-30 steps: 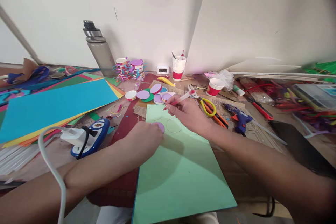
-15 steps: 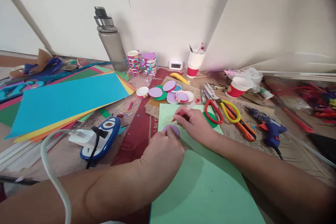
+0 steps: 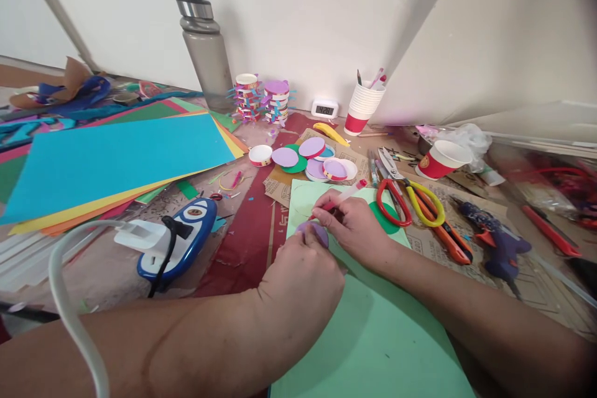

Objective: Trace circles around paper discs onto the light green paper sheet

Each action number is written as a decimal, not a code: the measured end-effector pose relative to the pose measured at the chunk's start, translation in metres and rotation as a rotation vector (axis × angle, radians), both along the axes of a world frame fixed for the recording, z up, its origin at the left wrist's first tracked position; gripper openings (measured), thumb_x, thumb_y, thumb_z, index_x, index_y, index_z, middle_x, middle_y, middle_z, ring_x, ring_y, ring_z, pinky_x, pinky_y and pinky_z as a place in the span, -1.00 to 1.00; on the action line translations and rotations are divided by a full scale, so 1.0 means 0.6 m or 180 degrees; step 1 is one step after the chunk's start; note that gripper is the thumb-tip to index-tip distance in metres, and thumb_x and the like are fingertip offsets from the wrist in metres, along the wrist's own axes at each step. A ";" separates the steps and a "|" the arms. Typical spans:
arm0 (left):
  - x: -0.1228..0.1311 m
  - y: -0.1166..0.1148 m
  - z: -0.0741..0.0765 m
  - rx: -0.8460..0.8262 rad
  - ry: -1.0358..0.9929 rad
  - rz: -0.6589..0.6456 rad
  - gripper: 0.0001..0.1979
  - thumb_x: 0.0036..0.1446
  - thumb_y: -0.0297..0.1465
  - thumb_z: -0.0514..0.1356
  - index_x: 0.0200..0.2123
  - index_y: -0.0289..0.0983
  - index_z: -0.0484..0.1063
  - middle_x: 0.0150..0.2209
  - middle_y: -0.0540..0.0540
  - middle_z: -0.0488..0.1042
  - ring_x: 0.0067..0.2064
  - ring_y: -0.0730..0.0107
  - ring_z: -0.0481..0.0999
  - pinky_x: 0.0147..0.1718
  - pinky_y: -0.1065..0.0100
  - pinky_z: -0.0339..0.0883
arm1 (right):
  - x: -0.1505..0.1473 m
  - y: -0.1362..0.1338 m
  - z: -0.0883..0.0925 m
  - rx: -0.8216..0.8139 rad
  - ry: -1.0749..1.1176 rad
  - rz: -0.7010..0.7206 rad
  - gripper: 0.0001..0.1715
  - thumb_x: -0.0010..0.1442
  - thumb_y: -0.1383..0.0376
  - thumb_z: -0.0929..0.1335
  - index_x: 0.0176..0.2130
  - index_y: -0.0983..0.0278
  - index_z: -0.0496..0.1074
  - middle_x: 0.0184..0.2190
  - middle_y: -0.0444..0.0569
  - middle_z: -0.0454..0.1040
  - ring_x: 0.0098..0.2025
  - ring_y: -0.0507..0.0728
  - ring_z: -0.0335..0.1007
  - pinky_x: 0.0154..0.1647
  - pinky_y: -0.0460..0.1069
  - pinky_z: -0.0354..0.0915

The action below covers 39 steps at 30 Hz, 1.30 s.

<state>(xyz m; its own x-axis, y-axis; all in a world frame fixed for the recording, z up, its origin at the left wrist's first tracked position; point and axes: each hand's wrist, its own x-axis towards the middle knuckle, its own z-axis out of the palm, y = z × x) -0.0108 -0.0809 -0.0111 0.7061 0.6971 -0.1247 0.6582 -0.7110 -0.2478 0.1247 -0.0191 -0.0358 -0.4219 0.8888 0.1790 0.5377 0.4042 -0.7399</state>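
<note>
My left hand (image 3: pixel 305 277) has its fingers bunched together and pressed down on a small round purple disc (image 3: pixel 321 235). The disc lies on a light green sheet of paper (image 3: pixel 373 336). A red-capped pen (image 3: pixel 347 194) with a pale barrel is pinched in my right hand (image 3: pixel 357 224), its tip close to the disc's far edge. Faint curved lines show on the sheet beyond my fingers. Under the scissors' red handle, a dark green paper circle (image 3: pixel 383 217) rests on the sheet, to the right of my right hand.
Purple-topped cup rings and discs (image 3: pixel 312 148) lie beyond the sheet. Scissors (image 3: pixel 394 196), a glue gun (image 3: pixel 497 236) and a paper cup (image 3: pixel 443 159) are at right. Coloured sheets (image 3: pixel 121 155), a blue-and-white power strip (image 3: pixel 181 242) and a bottle (image 3: pixel 205 56) are at left.
The view has shifted slightly, so the table things appear displaced. My right hand has brought the pen tip closer to the disc's edge. My left hand still presses the disc.
</note>
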 end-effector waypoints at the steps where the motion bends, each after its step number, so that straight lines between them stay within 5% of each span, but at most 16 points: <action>1: 0.000 0.000 0.001 -0.0028 0.0016 -0.0008 -0.65 0.32 -0.33 0.11 -0.13 -0.46 0.60 -0.20 -0.51 0.58 -0.14 -0.05 0.60 -0.33 0.19 0.39 | 0.000 0.000 0.000 -0.0017 -0.0006 0.0006 -0.78 0.32 0.22 0.28 -0.35 0.26 0.37 -0.51 -0.17 0.41 -0.49 0.00 0.27 -0.40 -0.07 0.16; 39: 0.001 0.002 0.004 -0.0200 0.0054 -0.0058 -0.65 0.31 -0.37 0.13 0.02 -0.46 0.54 -0.05 -0.58 0.52 -0.01 -0.16 0.57 -0.27 0.11 0.46 | 0.006 -0.005 0.007 0.0125 -0.0251 -0.0152 -0.77 0.29 0.28 0.27 -0.43 0.24 0.30 -0.57 -0.18 0.36 -0.54 0.00 0.19 -0.44 -0.06 0.11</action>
<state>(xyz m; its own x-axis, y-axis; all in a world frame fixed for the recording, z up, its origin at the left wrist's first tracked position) -0.0103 -0.0797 -0.0086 0.7160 0.6745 -0.1799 0.6410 -0.7373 -0.2134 0.1283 -0.0220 -0.0314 -0.3933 0.9012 0.1821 0.6130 0.4046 -0.6786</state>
